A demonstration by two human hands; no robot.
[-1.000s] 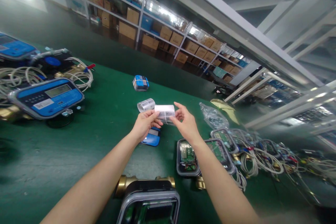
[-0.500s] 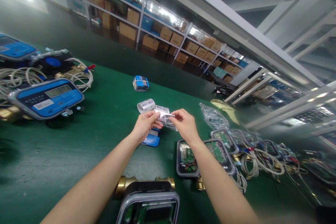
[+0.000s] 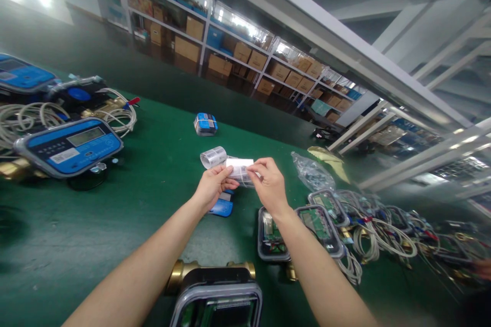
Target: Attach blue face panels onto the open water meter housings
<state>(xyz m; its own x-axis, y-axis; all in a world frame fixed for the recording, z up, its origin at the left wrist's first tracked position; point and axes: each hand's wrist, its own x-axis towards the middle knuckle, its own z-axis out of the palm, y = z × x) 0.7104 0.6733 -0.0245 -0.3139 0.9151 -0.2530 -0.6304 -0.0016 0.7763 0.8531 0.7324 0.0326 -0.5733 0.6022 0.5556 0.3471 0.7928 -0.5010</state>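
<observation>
I am pinching the strip of labels above the table.
My left hand is gripping its left side between thumb and fingers, my right hand nipping its right edge; whether a label is lifting free, I cannot tell. The left meter is already wearing a blue face and white label; the near meter is lacking both, so that much looks left. A blue plate is lying partly hidden under my left hand, a banded stack farther back, a clear bag rightward. My right forearm is covering part of the right meters.
</observation>
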